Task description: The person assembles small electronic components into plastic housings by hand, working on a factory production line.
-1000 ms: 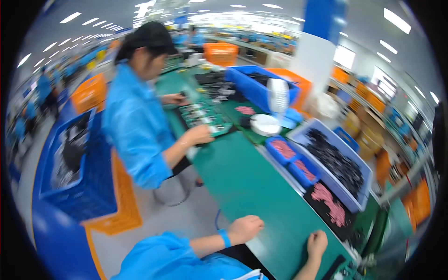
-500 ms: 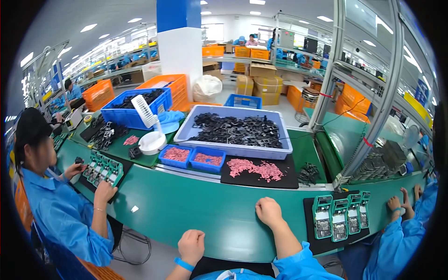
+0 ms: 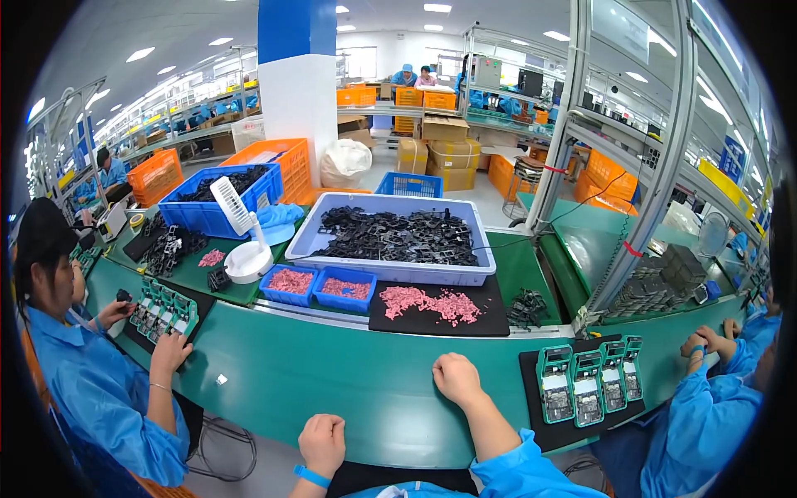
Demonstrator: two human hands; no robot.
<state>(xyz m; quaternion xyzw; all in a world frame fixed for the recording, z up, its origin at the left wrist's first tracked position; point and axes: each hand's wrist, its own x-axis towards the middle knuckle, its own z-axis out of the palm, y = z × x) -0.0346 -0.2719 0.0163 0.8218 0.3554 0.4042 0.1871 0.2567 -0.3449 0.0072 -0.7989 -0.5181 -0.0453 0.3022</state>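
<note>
My left hand (image 3: 322, 444), with a blue band at its wrist, is loosely closed at the bench's near edge. Resting on the green bench (image 3: 274, 357) is my right hand (image 3: 457, 378), its fingers curled into a fist. Nothing shows in either hand, though the palms are hidden. To the right of my right hand, several green-framed housings (image 3: 588, 390) with circuit boards inside stand in a row on a black mat (image 3: 533, 402). Beyond my hands, small pink pieces (image 3: 427, 305) lie spread on another black mat (image 3: 398, 322).
Two small blue trays (image 3: 316, 300) hold pink pieces. Behind them is a large pale bin (image 3: 398, 270) of black plastic parts, beside a white fan (image 3: 233, 207). A co-worker (image 3: 108, 357) on the left handles similar housings; another co-worker (image 3: 697, 415) sits at the right.
The whole view has shifted slightly, so things appear farther left. My hands keep their closed poses. The right co-worker's hands have come together.
</note>
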